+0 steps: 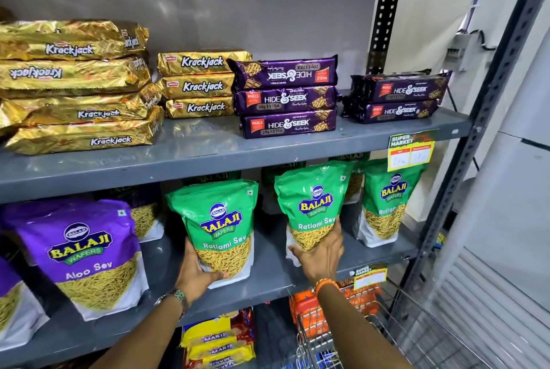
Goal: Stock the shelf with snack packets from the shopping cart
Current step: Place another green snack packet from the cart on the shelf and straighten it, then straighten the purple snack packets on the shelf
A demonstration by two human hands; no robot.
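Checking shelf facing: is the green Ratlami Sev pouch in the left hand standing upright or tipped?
Upright, leaning slightly. The Ratlami Sev pouch stands on its white base on the middle shelf, label forward, with the left hand gripping its lower corner.

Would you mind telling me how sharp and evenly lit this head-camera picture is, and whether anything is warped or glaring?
Head view: wide-angle distortion bends the right shelf upright and tilts the shelf edge; glare streaks the gold Krackjack packets and grey back panel; the centre is sharp, labels on the Ratlami Sev pouches readable; the price tag writing and the shopping cart are soft.

Krackjack packs [74,50]; Balaji pouches [220,219].
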